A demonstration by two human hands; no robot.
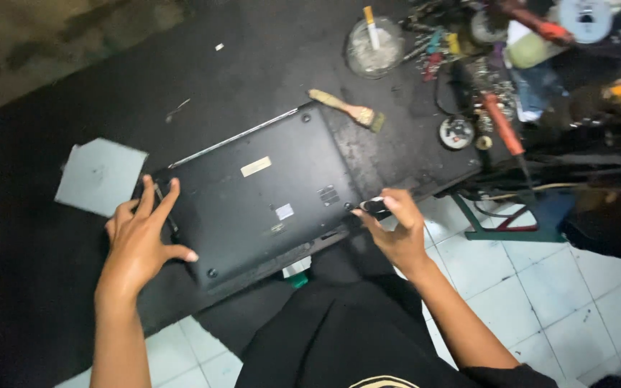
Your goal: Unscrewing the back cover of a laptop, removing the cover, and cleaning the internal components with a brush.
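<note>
Black cloth [339,338] nearest, below both wrists. Left hand [141,233] spread open on upturned black laptop [267,194]; right hand [397,230] gripping small black tool [374,208] at its corner. Beyond: brush [346,110], glass ashtray [374,47], soldering iron [501,126], grey sheet [100,176].

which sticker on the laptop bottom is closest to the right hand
The small white sticker on the laptop, lower down toward the right hand; the yellowish sticker sits farther up, toward the hinge edge.

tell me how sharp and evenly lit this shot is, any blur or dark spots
Head view: the laptop and left hand read fairly clearly; the right hand is slightly soft; the cluttered tools at top right are smeared by blur; the black table swallows detail, and the left edge falls into shadow.
</note>
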